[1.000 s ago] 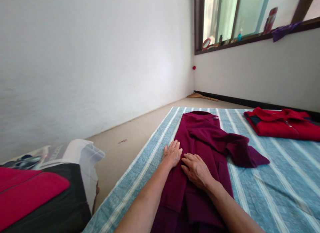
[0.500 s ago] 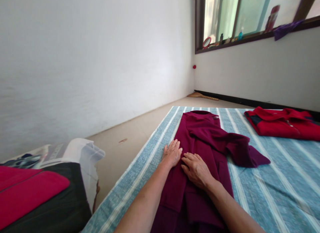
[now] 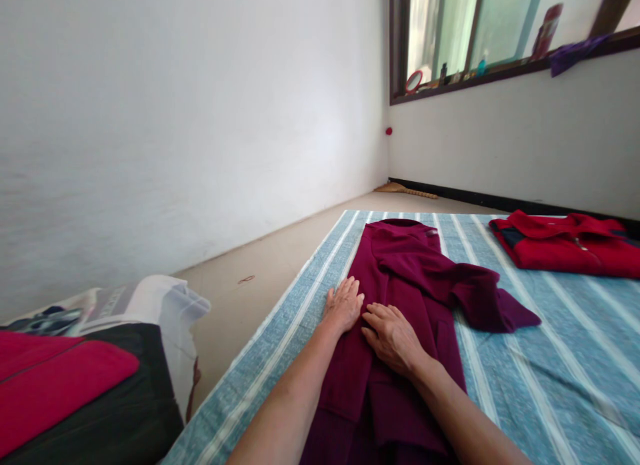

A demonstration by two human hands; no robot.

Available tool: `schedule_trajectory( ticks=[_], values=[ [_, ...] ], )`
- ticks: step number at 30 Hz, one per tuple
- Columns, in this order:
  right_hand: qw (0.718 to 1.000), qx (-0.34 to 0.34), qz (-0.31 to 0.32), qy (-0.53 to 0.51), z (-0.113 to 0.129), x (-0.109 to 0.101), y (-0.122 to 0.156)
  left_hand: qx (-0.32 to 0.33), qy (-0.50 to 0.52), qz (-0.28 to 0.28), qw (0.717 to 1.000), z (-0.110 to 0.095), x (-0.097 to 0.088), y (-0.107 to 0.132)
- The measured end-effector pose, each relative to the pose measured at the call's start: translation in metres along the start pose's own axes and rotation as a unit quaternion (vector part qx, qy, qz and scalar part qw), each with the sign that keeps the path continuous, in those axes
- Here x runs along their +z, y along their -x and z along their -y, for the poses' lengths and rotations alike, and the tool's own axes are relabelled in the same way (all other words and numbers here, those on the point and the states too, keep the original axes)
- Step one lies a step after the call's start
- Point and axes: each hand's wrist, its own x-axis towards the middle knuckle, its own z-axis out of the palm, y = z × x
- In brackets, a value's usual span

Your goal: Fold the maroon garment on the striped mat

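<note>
Through the head camera I had both bare forearms reaching into the frame from the bottom edge, and the maroon long-sleeved garment (image 3: 405, 278) lay directly ahead of them on a blue-and-white striped cotton sheet (image 3: 555, 365). Its long axis ran straight away from me with a slight lean to the right, from the hem beyond the bottom of the frame up to the collar (image 3: 393, 224) at the far end. One sleeve (image 3: 480, 298) was folded out to the right, its cuff pointing at the sheet's open stripes. My left hand (image 3: 343, 305) lay open and flat at the garment's left edge, with its fingers pointing up the garment. My right hand (image 3: 393, 340) lay open across the middle of the body, its fingers angled toward the left hand and just short of touching it, so it sat nearer the garment's centre line. Neither hand had closed on the matte, soft-looking cloth; both simply pressed on it. To the right on the sheet was a folded red zip jacket (image 3: 565, 248). At lower left sat a red-and-black padded item (image 3: 65, 392) beside a translucent plastic bag (image 3: 173, 318). Beyond the beige floor (image 3: 280, 252) stood a white wall (image 3: 175, 118) and a window sill (image 3: 480, 85) holding bottles and a round red mirror (image 3: 413, 82).
</note>
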Motion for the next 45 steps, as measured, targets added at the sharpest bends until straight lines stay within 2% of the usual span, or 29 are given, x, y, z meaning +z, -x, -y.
schedule_trajectory(
  ticks=[45],
  values=[
    [1.0,-0.002,-0.01,0.001,-0.0021,0.0018,-0.0006,-0.005,0.004,0.007,1.0,-0.0024,-0.0045,0.0006]
  ],
)
